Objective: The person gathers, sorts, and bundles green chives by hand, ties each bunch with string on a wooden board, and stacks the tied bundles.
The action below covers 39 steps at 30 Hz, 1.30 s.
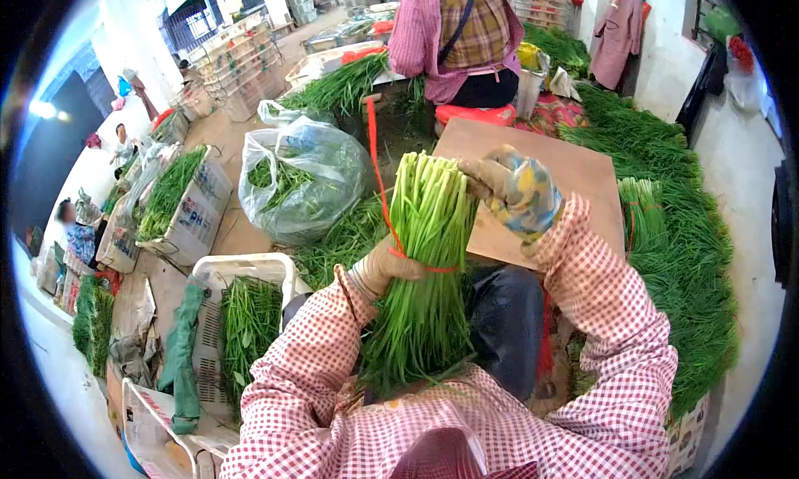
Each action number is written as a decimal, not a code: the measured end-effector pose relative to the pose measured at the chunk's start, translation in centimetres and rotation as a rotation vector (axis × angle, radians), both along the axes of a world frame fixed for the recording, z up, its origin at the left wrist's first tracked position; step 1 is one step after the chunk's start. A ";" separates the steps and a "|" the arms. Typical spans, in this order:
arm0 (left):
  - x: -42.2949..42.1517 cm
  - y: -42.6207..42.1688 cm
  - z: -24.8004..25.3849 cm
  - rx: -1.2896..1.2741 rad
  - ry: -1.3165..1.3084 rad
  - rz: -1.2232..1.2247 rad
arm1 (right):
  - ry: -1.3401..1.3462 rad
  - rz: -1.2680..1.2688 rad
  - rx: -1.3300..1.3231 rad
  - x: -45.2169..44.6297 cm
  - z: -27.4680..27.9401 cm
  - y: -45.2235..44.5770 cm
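An upright bundle of long green stalks, pale at the top and leafy below, is in front of my chest. My left hand, in a tan glove, is wrapped round its left side at mid-height. A red band circles the bundle there, and a red strip rises from it to a small end piece above. My right hand, in a patterned glove, is at the top right of the bundle, its fingers curled against the stalk tips. Whether it grips any stalk is hard to make out.
A brown board lies behind my right hand. At left are a full plastic bag and a white crate of greens. More greens are piled at right. A person in pink sits ahead.
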<state>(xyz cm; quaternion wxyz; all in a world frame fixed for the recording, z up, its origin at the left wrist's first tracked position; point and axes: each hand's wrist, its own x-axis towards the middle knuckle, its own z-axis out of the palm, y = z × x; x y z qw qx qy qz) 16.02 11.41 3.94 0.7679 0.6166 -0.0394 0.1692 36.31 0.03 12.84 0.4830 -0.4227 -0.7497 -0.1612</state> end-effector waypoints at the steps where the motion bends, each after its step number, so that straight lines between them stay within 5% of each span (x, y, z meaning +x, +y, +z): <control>1: 0.1 0.0 -0.7 0.077 0.007 -0.022 | 0.043 0.065 -0.055 0.2 0.5 -0.2; 3: 0.1 -0.9 -0.5 -0.047 0.019 -0.053 | 0.138 0.188 -0.163 0.6 1.6 -0.7; 5: -0.1 -1.1 0.1 -0.084 0.027 -0.046 | -0.088 0.004 -0.352 1.6 2.7 -1.5; 9: -0.2 -0.8 0.3 -0.047 0.034 -0.020 | -0.091 -0.109 -0.249 -0.6 2.6 -3.0; 11: 0.3 -0.2 -0.3 0.116 0.040 0.008 | 0.019 0.038 -0.216 2.3 0.9 -1.8; 14: 0.2 -1.3 1.0 0.224 0.110 0.122 | -0.144 0.025 -0.256 4.2 1.7 -1.6; 17: 0.8 -1.5 2.0 0.404 0.223 0.309 | 0.284 -0.355 -0.208 4.0 3.6 -2.3; 19: 0.7 -2.4 2.9 0.294 0.150 0.425 | 0.339 -0.207 -0.219 3.4 2.3 -2.3; 22: 1.1 -2.8 3.0 0.421 0.362 0.428 | -0.024 -0.051 -0.402 2.9 -2.1 -1.6; 27: -0.4 -3.7 3.9 0.636 0.443 0.469 | -0.173 -0.234 -0.411 -3.6 -1.4 0.3; 29: -0.4 -3.2 2.8 0.738 0.436 0.531 | -0.126 -0.239 -0.400 -3.2 -3.8 1.5; 31: -0.1 -2.1 1.2 0.902 0.432 0.588 | 0.196 0.100 -0.377 -2.5 -4.7 2.9; 33: -0.4 -2.1 1.4 0.412 0.315 0.555 | 0.315 0.279 -0.343 -1.7 -5.3 4.6; 35: -1.3 -2.6 2.2 0.430 0.337 0.707 | 0.389 0.461 -0.499 -1.5 -4.9 6.2; 37: -1.3 -1.7 2.5 0.382 0.310 0.760 | 1.119 0.856 -0.957 -3.0 -2.5 7.5; 38: -1.3 -0.9 2.3 0.323 0.282 0.786 | 1.272 0.865 -1.020 -3.3 -0.9 7.8; 39: -1.6 -0.5 3.1 0.433 0.289 0.922 | 0.918 0.443 -0.845 -3.2 1.3 6.9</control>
